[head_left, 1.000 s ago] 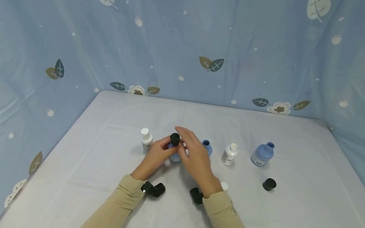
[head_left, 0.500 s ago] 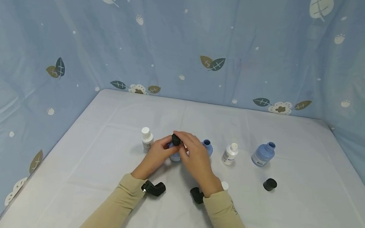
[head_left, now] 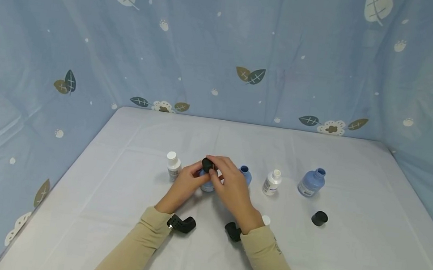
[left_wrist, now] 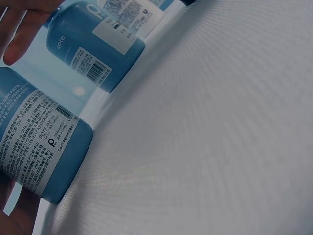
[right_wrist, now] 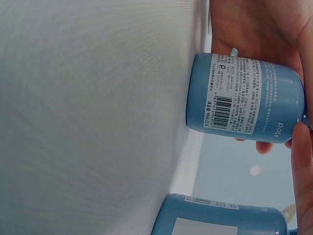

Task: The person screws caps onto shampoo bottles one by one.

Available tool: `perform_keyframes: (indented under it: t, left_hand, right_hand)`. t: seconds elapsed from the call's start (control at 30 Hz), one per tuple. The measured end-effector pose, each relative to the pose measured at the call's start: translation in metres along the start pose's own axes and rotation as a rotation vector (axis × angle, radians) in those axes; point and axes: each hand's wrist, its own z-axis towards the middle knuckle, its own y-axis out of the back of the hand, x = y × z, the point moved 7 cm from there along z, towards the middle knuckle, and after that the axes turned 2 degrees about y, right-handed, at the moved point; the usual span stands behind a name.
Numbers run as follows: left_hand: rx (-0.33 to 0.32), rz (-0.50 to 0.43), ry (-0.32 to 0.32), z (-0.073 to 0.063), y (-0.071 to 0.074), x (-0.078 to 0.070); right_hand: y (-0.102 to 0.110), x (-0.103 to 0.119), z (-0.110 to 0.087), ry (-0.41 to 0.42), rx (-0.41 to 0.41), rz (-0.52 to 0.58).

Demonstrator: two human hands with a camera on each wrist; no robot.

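Observation:
In the head view a blue bottle (head_left: 208, 187) stands on the table between the two hands, a black cap (head_left: 207, 165) at its top. My left hand (head_left: 185, 186) grips the bottle from the left side. Thumb and fingers of my right hand (head_left: 232, 190) pinch the black cap from the right. The printed label of the held bottle (right_wrist: 234, 95) faces the right wrist camera, while its cap lies outside that view. Close by on the right is a second blue bottle (head_left: 245, 173), uncapped and partly behind the right hand.
A white bottle (head_left: 173, 165) with its cap on stands left of the hands. To the right are an open white bottle (head_left: 272, 183), an open blue bottle (head_left: 311, 182) and a loose black cap (head_left: 319, 218). A white cap (head_left: 266, 220) shows partly behind the right wrist.
My right hand's fingers have come down from above the black cap and closed around it. The left hand and the held bottle stay in place.

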Motion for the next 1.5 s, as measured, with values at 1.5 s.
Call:
perform_keyframes:
  t: [1.5]
  left_hand:
    - [0.048, -0.086, -0.015, 0.001, -0.002, 0.004]
  right_hand:
    - [-0.002, 0.001, 0.001, -0.036, 0.052, -0.008]
